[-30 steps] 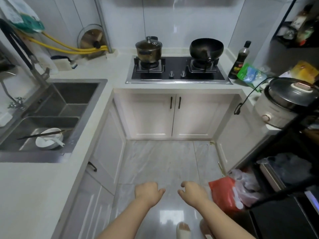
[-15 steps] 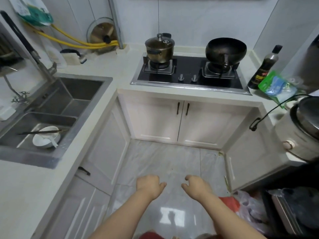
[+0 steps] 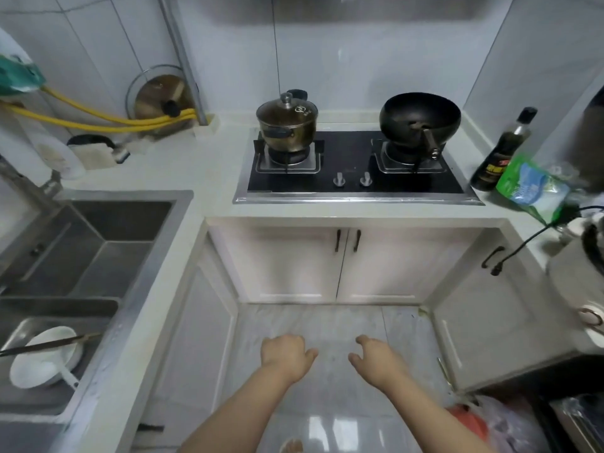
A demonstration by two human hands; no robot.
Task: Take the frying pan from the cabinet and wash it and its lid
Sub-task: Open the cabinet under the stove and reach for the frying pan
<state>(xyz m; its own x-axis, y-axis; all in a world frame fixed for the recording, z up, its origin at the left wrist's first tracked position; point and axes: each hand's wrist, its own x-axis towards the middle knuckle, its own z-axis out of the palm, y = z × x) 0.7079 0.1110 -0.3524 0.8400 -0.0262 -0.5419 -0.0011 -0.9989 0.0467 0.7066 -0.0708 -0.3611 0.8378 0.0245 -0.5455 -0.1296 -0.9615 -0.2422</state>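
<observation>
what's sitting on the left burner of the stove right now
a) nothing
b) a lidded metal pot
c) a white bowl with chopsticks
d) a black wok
b: a lidded metal pot stands on the left burner of the stove, while the black wok is on the right burner and the white bowl lies in the sink.

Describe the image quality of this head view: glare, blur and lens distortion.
Head view: wide-angle bending curves the counter edge and wall tiles; bright glare patches sit on the glossy floor between the forearms; the right edge is motion-smeared, so the rice cooker and green packet look soft; the stove, pot and black wok stay fairly sharp; lighting is even, with weak shadows.
</observation>
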